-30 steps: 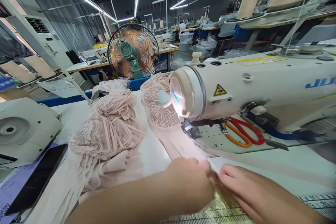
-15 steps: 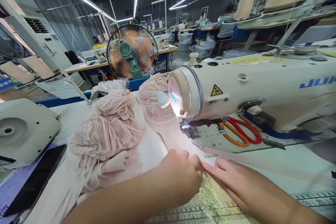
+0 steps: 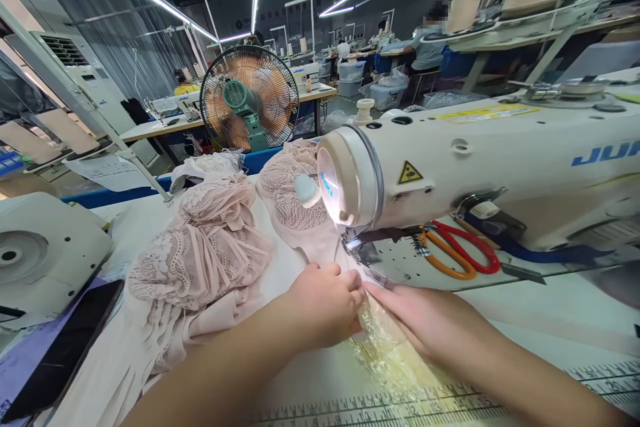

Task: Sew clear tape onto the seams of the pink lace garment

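A pale pink lace bra piece [image 3: 293, 203] lies under the needle end of a white sewing machine [image 3: 450, 167], its near edge running toward me. My left hand [image 3: 327, 300] is closed on that fabric edge, fingers curled just in front of the presser foot. Close beside it, my right hand [image 3: 410, 313] pinches the edge between thumb and fingers, lying low on the table. The fingertips of the two hands nearly meet. Beneath them lies a yellowish strip covered with clear film [image 3: 390, 353]. What the fingertips grip is partly hidden.
Orange- and red-handled scissors [image 3: 455, 253] lie on the machine bed. Left of the work is a heap of lace bra pieces [image 3: 200, 253], then a black phone-like slab [image 3: 63, 347]. A printed ruler [image 3: 450, 403] runs along the front. A large fan [image 3: 250, 100] stands behind.
Both hands have moved forward and left, closer to the needle, and the fabric edge between them has moved along. More of the film-covered strip shows.
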Demonstrator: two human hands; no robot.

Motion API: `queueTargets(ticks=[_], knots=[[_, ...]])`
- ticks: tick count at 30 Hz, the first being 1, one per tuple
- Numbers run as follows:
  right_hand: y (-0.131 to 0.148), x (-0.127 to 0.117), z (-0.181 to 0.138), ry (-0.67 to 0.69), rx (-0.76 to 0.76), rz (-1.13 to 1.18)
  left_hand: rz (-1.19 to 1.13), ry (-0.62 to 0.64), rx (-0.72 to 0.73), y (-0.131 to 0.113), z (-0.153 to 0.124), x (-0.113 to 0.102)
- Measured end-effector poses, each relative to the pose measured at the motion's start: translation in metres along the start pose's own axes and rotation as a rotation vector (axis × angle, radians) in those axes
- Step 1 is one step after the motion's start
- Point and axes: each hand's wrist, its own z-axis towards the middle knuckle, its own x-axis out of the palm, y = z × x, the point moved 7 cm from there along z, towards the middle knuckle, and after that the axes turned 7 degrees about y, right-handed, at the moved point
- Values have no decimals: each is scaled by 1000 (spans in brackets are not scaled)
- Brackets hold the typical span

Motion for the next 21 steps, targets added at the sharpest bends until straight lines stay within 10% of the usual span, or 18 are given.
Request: queueTargets(ticks=[21], knots=[[19,-17,16,195,166,-111,71,-106,-99,31,12,-1]])
